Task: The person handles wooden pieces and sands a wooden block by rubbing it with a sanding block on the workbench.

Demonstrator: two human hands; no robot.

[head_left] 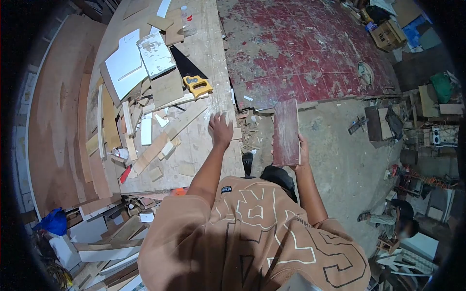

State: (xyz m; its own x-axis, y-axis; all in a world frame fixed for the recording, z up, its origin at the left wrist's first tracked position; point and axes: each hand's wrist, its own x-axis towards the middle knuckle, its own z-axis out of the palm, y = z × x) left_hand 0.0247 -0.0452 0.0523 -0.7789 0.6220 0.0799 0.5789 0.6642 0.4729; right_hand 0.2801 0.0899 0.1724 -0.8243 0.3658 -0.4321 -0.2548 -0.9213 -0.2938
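My right hand (304, 154) grips the lower end of a reddish-brown wooden board (287, 131), held upright away from my body beside the workbench. Part of that hand is hidden behind the board. My left hand (221, 130) rests on the wooden workbench (196, 138) near its right edge, fingers apart and slightly bent, holding nothing. Just beyond it lies a handsaw (196, 85) with a yellow handle and dark blade. Left of the saw are a white paint-marked board (156, 54) and a white panel (125, 72).
Wood offcuts (155, 150) litter the bench, with a red-handled tool (125, 174) at its near corner. A plastic bottle (186, 15) stands at the far end. Scrap wood (111, 242) is piled below left. Another person (395, 217) is low at the right. A cardboard box (388, 37) sits far right.
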